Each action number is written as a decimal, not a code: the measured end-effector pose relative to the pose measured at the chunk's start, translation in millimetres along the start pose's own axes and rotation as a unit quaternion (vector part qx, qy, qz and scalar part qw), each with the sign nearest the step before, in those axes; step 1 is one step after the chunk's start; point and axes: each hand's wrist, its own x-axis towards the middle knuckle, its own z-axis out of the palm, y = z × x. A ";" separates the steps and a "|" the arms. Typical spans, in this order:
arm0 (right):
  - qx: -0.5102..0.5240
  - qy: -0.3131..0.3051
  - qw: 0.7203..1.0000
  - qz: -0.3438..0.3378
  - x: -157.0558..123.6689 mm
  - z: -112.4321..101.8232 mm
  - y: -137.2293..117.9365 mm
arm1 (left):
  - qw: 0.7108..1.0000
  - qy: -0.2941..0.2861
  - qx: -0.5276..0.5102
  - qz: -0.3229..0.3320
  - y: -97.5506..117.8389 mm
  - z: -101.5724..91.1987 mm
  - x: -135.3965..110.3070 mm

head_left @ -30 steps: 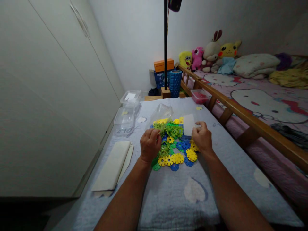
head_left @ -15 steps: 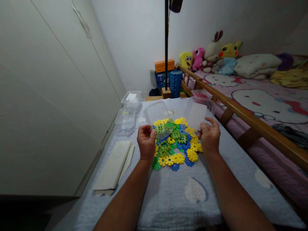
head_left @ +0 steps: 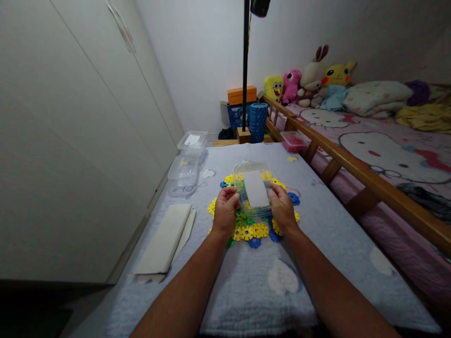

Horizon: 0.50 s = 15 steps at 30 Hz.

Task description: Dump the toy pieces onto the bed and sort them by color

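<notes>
My left hand [head_left: 226,212] and my right hand [head_left: 283,208] grip a clear plastic container [head_left: 252,167] from its two sides. A white label [head_left: 256,189] lies on its upper face. Two clear pieces appear stacked in it; whether they are fastened I cannot tell. Below it spreads a loose pile of flower-shaped plastic building discs [head_left: 260,230], yellow, blue and green, seen partly through the clear plastic. The fingers of both hands are curled at the container's edges.
Clear plastic boxes [head_left: 183,174] stand at the table's left edge, near a folded cream cloth [head_left: 165,241]. At the far right sits a box with red contents [head_left: 293,142]. A wooden bed rail [head_left: 338,164] runs along the right side; a black pole [head_left: 245,70] rises behind.
Both hands have moved together. The clear piece from my left hand and the labelled clear piece from my right hand now meet over the discs.
</notes>
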 end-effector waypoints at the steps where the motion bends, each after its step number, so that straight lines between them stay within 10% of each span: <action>1: -0.012 0.001 1.000 -0.002 -0.6 1.1 1.8 | 1.000 0.000 -0.003 -0.007 -0.3 0.3 -0.6; 15: -0.026 -0.001 1.000 0.014 -5.0 -0.7 -4.1 | 0.996 -0.011 0.080 0.030 -2.0 0.5 -4.0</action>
